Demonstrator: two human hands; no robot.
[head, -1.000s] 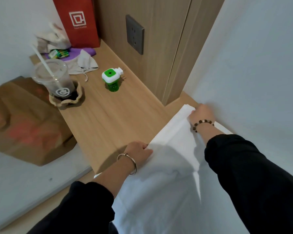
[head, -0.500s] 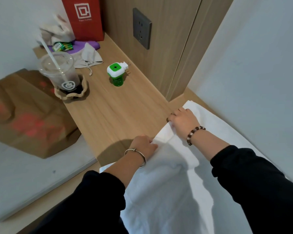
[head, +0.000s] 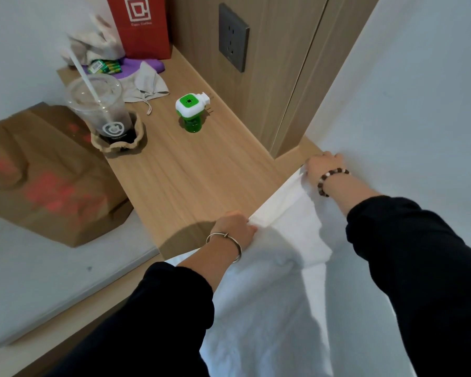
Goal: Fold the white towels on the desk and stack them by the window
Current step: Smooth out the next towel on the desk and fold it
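At my far left a brown paper bag [head: 52,186] sits beside the tabletop [head: 191,172]. On the wood stand a plastic cup [head: 104,110] with a straw and, further right, a green plug-in bottle [head: 191,112]. Next, the left grip [head: 235,227] pinches the near edge of the white towel [head: 291,213], fingers curled over the cloth. The towel's edge stretches across the tabletop's right end, the rest draping toward me. The right grip [head: 322,165] clutches its far corner, close to the white wall.
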